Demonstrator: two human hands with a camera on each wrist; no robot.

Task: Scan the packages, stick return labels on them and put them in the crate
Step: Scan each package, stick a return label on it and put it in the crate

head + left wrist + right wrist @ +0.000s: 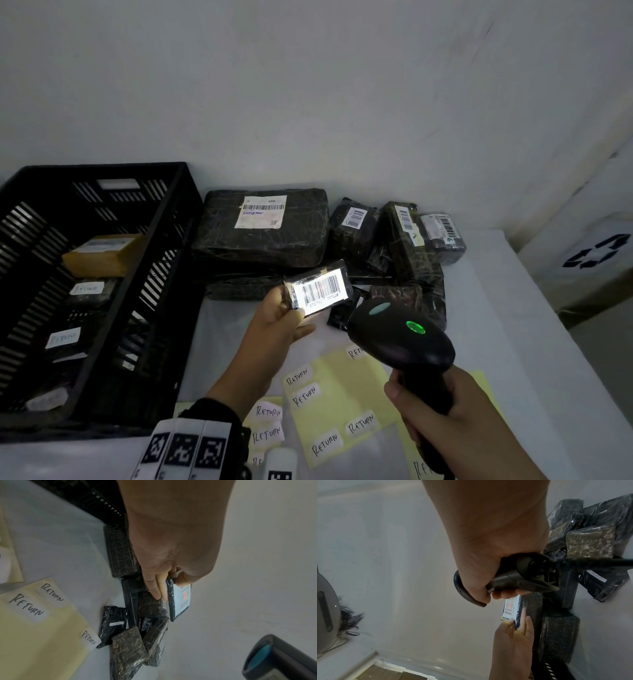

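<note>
My left hand pinches a small flat black package by its left end and holds it above the table, its white barcode label lit up and facing the scanner. The same package shows edge-on in the left wrist view, thumb on the label side. My right hand grips the handle of a black barcode scanner, whose green light is on; it points at the label from the right. The right wrist view shows the scanner's handle and the barcode with a red mark on it.
A black slatted crate at the left holds a tan box and several packages labelled RETURN. More black wrapped packages are piled against the wall. Yellow sheets with RETURN stickers lie on the white table near me.
</note>
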